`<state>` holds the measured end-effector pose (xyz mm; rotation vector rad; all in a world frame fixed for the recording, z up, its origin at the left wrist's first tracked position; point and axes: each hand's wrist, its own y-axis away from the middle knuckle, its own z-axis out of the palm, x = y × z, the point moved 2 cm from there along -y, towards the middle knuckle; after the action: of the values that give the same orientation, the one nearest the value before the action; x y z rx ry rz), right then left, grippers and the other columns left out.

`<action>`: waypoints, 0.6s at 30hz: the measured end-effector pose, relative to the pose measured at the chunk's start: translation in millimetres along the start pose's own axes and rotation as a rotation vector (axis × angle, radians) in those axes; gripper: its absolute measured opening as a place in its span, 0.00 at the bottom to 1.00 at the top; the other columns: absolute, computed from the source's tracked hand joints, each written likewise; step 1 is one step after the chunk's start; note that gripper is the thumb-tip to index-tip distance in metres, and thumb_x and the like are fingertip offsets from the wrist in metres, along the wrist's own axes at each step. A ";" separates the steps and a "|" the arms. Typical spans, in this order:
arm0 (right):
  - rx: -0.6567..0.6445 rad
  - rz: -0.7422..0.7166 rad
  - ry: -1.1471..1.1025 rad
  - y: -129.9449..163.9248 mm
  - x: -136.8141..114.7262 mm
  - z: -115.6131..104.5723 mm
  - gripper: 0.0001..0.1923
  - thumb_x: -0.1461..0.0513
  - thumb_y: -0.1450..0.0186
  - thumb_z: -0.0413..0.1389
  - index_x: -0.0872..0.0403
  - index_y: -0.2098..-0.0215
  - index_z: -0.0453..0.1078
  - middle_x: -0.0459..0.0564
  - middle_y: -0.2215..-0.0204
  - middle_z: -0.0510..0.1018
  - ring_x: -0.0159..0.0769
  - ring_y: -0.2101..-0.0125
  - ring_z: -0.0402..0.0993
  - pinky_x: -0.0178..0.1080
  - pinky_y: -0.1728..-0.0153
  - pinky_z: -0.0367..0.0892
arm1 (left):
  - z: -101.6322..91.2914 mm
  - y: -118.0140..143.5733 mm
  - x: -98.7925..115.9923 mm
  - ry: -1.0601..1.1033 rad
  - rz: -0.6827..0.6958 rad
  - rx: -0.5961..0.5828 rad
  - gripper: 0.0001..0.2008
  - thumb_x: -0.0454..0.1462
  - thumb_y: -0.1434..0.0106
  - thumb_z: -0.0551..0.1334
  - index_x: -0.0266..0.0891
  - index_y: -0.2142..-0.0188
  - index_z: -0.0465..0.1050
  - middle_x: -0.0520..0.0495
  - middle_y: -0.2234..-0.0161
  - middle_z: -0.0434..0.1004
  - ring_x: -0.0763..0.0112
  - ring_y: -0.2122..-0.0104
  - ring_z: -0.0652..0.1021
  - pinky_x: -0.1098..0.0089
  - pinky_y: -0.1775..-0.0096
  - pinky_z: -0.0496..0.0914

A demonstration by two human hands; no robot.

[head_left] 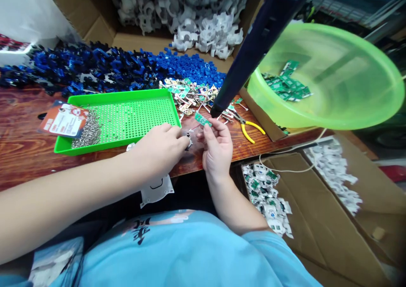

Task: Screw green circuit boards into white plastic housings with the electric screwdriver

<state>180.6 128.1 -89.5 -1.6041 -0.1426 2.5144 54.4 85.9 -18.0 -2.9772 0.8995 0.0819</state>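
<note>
Blue shirt (177,253) fills the bottom of the view, and both forearms reach out from it to the tabletop (25,155) edge. Left hand (161,149) is closed, fingertips pinched on a small dark metal part (189,142) held just above the wood. Right hand (217,147) is closed too, thumb and forefinger clamped on a small green board (202,119) raised at the fingertips, right under the tip of a dark hanging tool (253,45). The two pieces are near each other but apart.

Behind the left hand lies a green tray (139,113) with a heap of screws (89,130) and a card (65,120) at its left end. Beyond the right hand lie loose boards (190,94), yellow-handled pliers (249,128) and a green bowl (349,79) with more boards. Blue parts (95,67) and white parts (203,28) pile up at the back.

Both pieces are tiny and held only by fingertips over the tabletop edge; a slip would likely drop one into the lap or the cardboard box (333,219) below. The tool tip hangs close enough that a lifted board might knock against it.
</note>
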 end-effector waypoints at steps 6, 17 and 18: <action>0.008 -0.079 0.055 3.8 -5.6 1.2 0.18 0.50 0.44 0.63 0.50 0.61 0.68 0.43 0.71 0.77 0.29 0.73 0.77 0.34 0.68 0.76 | -0.6 33.5 -1.6 0.294 -0.001 0.084 0.19 0.26 0.38 0.50 0.40 0.52 0.72 0.42 0.58 0.79 0.63 0.68 0.79 0.69 0.71 0.69; -0.289 -0.167 0.209 40.6 -24.2 17.7 0.10 0.55 0.38 0.60 0.47 0.59 0.72 0.42 0.71 0.78 0.25 0.74 0.74 0.29 0.73 0.74 | -1.1 65.6 -13.2 0.987 -0.353 0.291 0.05 0.40 0.43 0.66 0.46 0.66 0.78 0.49 0.69 0.81 0.64 0.69 0.80 0.69 0.65 0.74; -0.285 -0.175 0.227 42.0 -23.8 18.0 0.10 0.55 0.38 0.60 0.47 0.58 0.72 0.42 0.70 0.78 0.25 0.74 0.74 0.30 0.72 0.74 | -0.6 67.2 -13.4 1.015 -0.377 0.284 0.05 0.41 0.43 0.66 0.46 0.66 0.78 0.49 0.68 0.81 0.64 0.70 0.80 0.69 0.66 0.74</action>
<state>170.8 82.5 -67.5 -1.8749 -0.6088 2.2406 6.0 37.3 -17.5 -2.7309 0.2650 -1.5009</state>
